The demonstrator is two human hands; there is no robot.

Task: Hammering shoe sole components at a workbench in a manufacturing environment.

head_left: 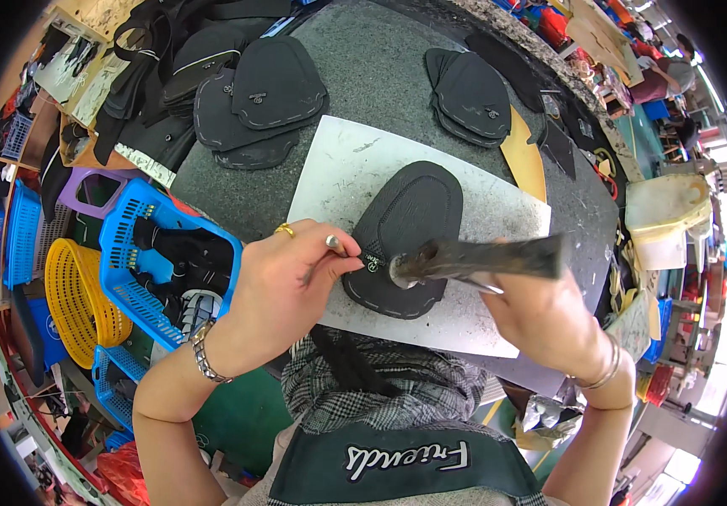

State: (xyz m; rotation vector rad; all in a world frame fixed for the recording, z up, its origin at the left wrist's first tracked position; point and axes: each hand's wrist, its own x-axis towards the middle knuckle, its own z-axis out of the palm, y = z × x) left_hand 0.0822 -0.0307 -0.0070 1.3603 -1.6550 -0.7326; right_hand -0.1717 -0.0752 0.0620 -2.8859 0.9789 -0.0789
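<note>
A black rounded leather-like piece (418, 207) with light stitch marks along its edge lies on a white board (329, 169). My left hand (283, 282) is closed in a pinch at the piece's left edge, beside a small metal emblem (370, 263). Between thumb and fingers shows a small metal rod (333, 242) with a silver round end; its lower part is hidden. In my right hand (545, 312) is a hammer (481, 257) with a dark, worn head, its round face over the piece's lower middle. Fingers hide most of its handle. A thin shiny edge shows beneath the head.
Similar black pieces lie stacked at the far left (275, 80) and far right (473, 97) of the grey table (363, 67). A yellow flat piece (522, 156) is beside the right stack. Left of the table stand a blue basket (131, 253) with dark items and a yellow basket (76, 295).
</note>
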